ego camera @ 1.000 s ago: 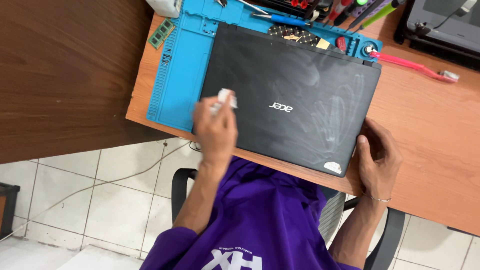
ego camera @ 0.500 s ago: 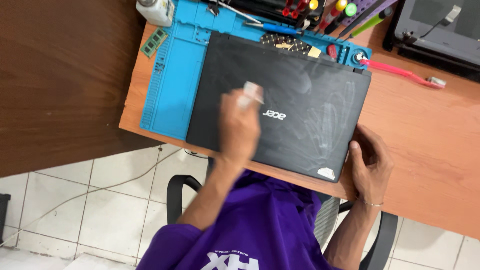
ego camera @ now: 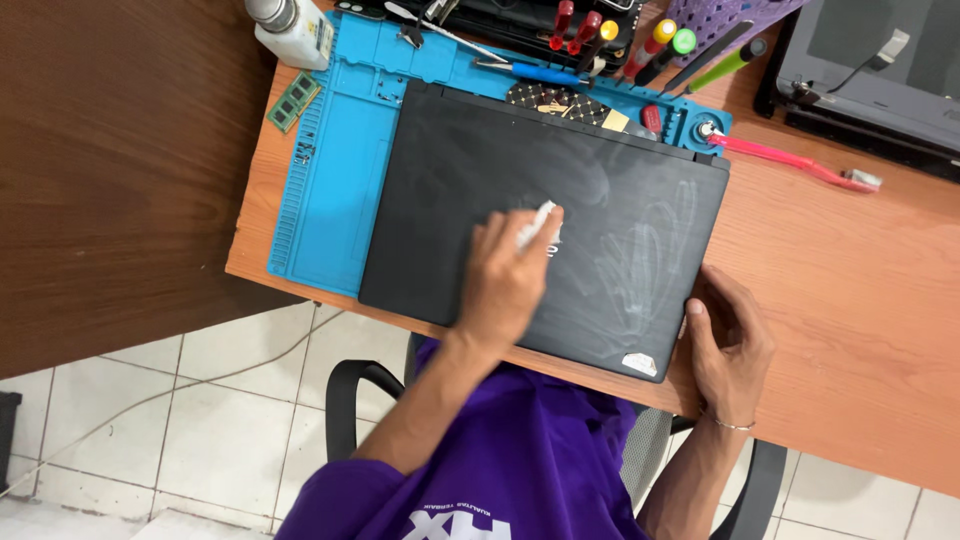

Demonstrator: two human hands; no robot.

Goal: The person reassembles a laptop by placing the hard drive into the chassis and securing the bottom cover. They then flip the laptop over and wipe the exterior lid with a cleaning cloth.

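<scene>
A closed black laptop [ego camera: 470,170] lies on a blue work mat [ego camera: 335,190] on the wooden desk. My left hand [ego camera: 505,285] presses a small white wipe [ego camera: 535,225] against the middle of the lid. Pale smear marks cover the lid's right half. My right hand [ego camera: 730,345] rests on the desk with its fingers against the laptop's near right corner, steadying it.
A white bottle [ego camera: 290,25] and a green memory stick [ego camera: 293,100] sit at the mat's far left. Several screwdrivers [ego camera: 600,40] and a purple basket [ego camera: 720,20] line the back. A pink toothbrush [ego camera: 790,165] lies right of the laptop, and a second grey laptop [ego camera: 880,70] sits at the far right.
My left hand has slid the wipe from the lid's left side rightward to its middle. The right hand has stayed at the near right corner.
</scene>
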